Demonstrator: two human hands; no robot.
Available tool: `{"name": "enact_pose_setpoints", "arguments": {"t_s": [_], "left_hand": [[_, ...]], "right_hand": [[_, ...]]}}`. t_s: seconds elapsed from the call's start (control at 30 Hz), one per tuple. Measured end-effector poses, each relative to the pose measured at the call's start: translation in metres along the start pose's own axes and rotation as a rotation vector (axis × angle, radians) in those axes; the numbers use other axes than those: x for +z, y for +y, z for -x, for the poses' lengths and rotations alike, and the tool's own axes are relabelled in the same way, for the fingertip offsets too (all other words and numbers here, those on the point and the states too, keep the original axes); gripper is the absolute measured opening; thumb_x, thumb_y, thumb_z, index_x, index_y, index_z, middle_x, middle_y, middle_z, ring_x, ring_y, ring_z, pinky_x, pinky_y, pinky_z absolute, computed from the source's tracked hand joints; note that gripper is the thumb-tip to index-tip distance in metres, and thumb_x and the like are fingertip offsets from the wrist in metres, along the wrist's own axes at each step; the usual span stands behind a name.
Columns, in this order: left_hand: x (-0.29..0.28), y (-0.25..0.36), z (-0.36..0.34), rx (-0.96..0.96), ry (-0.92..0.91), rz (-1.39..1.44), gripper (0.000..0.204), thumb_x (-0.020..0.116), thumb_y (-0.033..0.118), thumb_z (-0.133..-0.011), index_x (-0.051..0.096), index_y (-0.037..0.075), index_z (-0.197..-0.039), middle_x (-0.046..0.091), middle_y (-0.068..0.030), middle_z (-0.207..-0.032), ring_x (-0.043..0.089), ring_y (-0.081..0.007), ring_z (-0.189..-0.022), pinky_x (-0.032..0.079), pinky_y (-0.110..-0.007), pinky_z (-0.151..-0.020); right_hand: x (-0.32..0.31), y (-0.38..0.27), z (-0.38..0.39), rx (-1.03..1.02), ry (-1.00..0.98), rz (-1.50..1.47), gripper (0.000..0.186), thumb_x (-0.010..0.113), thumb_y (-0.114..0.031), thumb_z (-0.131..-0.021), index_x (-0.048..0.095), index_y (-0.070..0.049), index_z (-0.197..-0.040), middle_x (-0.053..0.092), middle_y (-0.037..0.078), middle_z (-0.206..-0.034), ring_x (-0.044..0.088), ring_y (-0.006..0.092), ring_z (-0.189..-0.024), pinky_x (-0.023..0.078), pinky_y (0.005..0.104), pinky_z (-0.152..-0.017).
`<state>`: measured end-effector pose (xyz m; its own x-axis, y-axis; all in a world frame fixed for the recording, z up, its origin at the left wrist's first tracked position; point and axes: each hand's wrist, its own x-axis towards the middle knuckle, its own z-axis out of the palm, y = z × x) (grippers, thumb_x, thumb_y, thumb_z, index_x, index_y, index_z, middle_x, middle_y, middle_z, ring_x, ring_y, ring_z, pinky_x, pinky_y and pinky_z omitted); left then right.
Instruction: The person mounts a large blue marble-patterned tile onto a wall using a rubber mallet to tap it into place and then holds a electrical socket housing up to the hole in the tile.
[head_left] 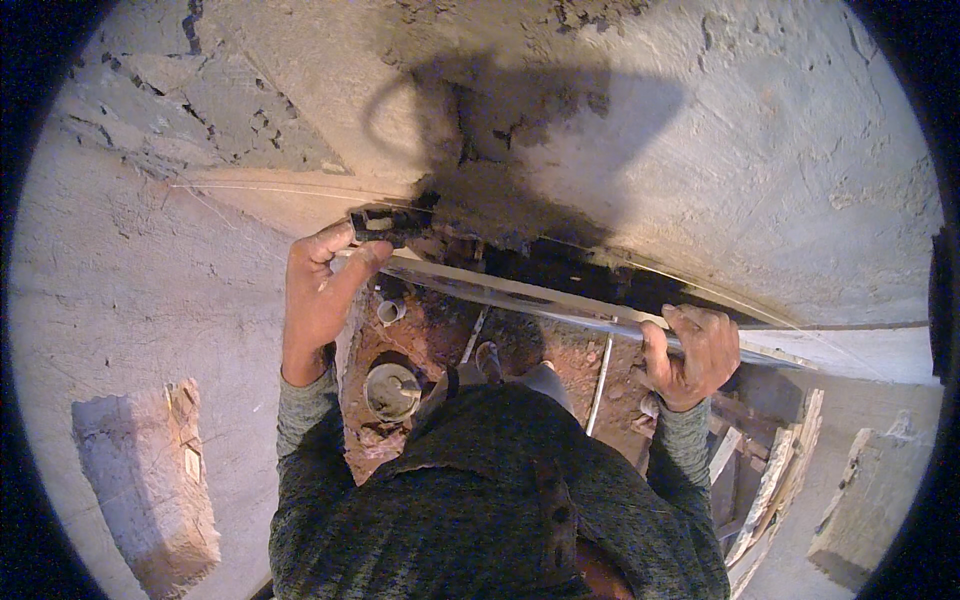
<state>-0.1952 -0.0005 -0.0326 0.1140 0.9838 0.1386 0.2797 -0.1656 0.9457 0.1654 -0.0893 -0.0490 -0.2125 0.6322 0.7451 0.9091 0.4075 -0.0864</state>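
Observation:
A long pale straight-edged strip (520,287) runs crosswise along the wall in front of me, its lower face shiny. My left hand (322,295) pinches near its left end, thumb lying over the edge. Against those fingertips is a small black frame-like piece (381,226) with an opening; whether I also grip it I cannot tell. Farther right, my right hand (695,352) is curled over the strip, thumb on the near side. A dark gap (580,268) lies between strip and wall. Thin string (290,188) stretches along the wall above the strip.
Below on the reddish floor stand a round bucket (391,391) with grey contents and a small cup-like container (390,312). Wooden pieces (775,490) lean at the lower right. Recesses (150,485) open in the side walls. My shadow falls on the rough plastered wall (780,150).

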Motion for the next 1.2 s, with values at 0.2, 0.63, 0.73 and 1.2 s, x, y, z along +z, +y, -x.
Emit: {"name": "enact_pose_setpoints", "arguments": {"t_s": [0.2, 0.63, 0.73, 1.2], "left_hand": [[0.001, 0.0, 0.0, -0.008, 0.027, -0.009, 0.019, 0.064, 0.007, -0.082, 0.071, -0.002, -0.097, 0.07, -0.0031, -0.085, 0.059, -0.0084, -0.078, 0.047, -0.024, -0.073], [0.002, -0.003, -0.003, 0.044, 0.038, -0.041, 0.02, 0.063, 0.003, -0.079, 0.07, -0.003, -0.097, 0.07, -0.0076, -0.088, 0.061, -0.0116, -0.081, 0.048, -0.026, -0.075], [0.003, -0.002, -0.004, 0.058, 0.039, -0.06, 0.021, 0.063, 0.002, -0.078, 0.07, -0.003, -0.097, 0.071, -0.0089, -0.089, 0.062, -0.0134, -0.083, 0.048, -0.027, -0.076], [0.005, 0.002, -0.011, 0.193, 0.021, -0.158, 0.023, 0.062, 0.002, -0.076, 0.07, -0.004, -0.097, 0.071, -0.0118, -0.093, 0.064, -0.0175, -0.086, 0.049, -0.029, -0.08]], "right_hand": [[0.002, 0.002, -0.003, 0.011, -0.012, 0.0, 0.033, 0.082, -0.027, -0.071, 0.065, -0.011, -0.094, 0.066, 0.005, -0.082, 0.061, 0.0225, -0.067, 0.044, 0.0353, -0.06], [0.005, 0.007, -0.003, 0.011, -0.01, 0.022, 0.034, 0.082, -0.028, -0.072, 0.064, -0.013, -0.096, 0.066, 0.003, -0.082, 0.06, 0.0216, -0.067, 0.042, 0.0348, -0.058], [0.006, 0.008, -0.004, 0.01, -0.011, 0.021, 0.034, 0.082, -0.028, -0.072, 0.065, -0.013, -0.096, 0.066, 0.003, -0.082, 0.06, 0.0216, -0.067, 0.042, 0.0346, -0.058], [0.008, 0.01, -0.007, 0.002, -0.016, 0.036, 0.033, 0.082, -0.026, -0.07, 0.065, -0.013, -0.095, 0.067, 0.004, -0.083, 0.06, 0.0218, -0.067, 0.042, 0.0343, -0.058]]}}
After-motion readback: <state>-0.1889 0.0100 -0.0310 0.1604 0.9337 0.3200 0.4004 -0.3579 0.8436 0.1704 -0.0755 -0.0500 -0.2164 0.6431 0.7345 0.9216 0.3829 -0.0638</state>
